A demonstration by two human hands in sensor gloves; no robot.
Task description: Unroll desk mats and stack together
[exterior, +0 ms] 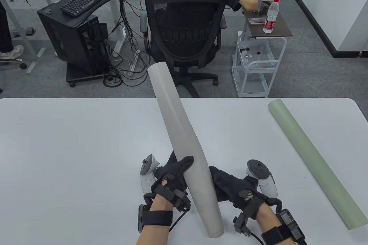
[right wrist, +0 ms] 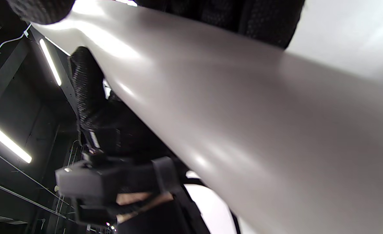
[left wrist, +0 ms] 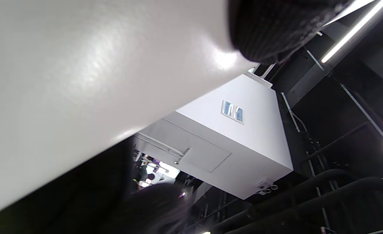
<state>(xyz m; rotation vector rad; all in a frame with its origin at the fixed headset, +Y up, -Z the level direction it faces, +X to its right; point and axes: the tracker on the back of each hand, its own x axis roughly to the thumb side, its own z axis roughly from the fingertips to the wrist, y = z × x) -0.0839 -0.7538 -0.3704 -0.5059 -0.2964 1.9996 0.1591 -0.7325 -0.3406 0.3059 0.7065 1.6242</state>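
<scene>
A long, tightly rolled pale grey desk mat (exterior: 181, 144) is held lifted above the white worktop (exterior: 72, 147), running from the lower centre of the table view up to the middle of the frame, its far end raised past the worktop's far edge. It is grasped near its lower end from both sides: the left hand (exterior: 172, 176) is wrapped around it from the left, with gloved fingers (exterior: 185, 163) curled over its top, and the right hand (exterior: 235, 187) is pressed against its right flank, though its fingertips are hidden behind the roll. A second rolled mat, pale green (exterior: 313, 164), is seen lying flat and diagonal along the right side of the worktop, well apart from both hands. Because the grey roll is held only near one end, its long free part could swing or droop, and the smooth surface could slip through the gloves. If the roll is released before being laid flat, it could spring open unevenly or roll off the far edge.
</scene>
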